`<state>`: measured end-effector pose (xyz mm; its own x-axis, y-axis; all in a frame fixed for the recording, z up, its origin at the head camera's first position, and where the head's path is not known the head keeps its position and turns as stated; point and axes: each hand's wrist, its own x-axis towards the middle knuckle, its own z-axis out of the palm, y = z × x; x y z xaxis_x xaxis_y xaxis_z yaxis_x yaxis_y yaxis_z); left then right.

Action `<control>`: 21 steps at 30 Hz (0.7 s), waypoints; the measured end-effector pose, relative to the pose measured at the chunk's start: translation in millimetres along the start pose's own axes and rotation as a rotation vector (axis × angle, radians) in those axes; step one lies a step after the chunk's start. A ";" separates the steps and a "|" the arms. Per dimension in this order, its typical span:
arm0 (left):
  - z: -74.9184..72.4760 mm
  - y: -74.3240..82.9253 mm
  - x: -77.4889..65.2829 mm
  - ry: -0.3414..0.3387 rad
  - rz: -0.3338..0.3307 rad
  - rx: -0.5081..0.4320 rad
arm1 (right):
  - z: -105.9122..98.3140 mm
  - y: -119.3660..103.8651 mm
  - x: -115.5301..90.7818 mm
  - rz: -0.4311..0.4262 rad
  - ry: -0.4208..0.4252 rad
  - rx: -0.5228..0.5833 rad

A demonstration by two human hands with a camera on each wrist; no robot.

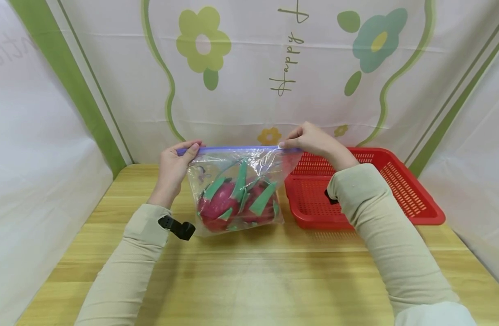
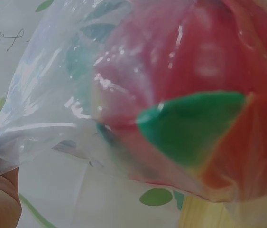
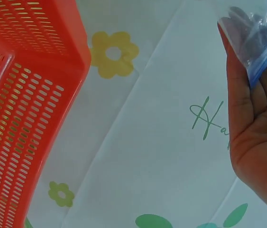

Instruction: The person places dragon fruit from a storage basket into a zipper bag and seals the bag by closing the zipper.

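Note:
A clear zip bag [image 1: 233,156] with a purple-blue zip strip along its top hangs between both hands. Inside it sit two dragon fruits, the left one [image 1: 218,203] and the right one [image 1: 259,203], pink-red with green scales. My left hand [image 1: 173,167] pinches the bag's top left corner between thumb and fingers. At the right end of the zip strip, my right hand [image 1: 314,142] pinches a small white slider [image 1: 280,145]. The left wrist view shows one dragon fruit [image 2: 185,71] close up through the plastic. In the right wrist view, the bag's corner [image 3: 254,45] lies against the right hand's fingers.
A red plastic basket [image 1: 404,190] with slotted walls stands on the wooden table [image 1: 249,280] to the right, partly behind the right forearm. White printed cloth [image 1: 249,108] closes off the back, and more cloth hangs at both sides.

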<state>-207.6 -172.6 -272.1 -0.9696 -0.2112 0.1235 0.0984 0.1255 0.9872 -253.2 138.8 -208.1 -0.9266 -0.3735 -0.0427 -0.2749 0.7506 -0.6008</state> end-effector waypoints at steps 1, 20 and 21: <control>-0.4 0.0 -0.3 -0.002 -0.001 0.000 | -0.6 1.1 -0.6 0.003 0.005 -0.002; -9.0 -1.5 -5.3 -0.018 -0.033 -0.082 | -8.0 11.8 -9.5 0.011 0.004 0.044; -8.8 -1.4 -5.6 -0.017 -0.034 -0.086 | -8.1 11.9 -10.0 0.009 0.005 0.043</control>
<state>-200.3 -180.1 -273.2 -0.9763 -0.1973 0.0892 0.0839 0.0348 0.9959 -249.3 155.8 -208.3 -0.9304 -0.3639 -0.0444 -0.2552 0.7299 -0.6341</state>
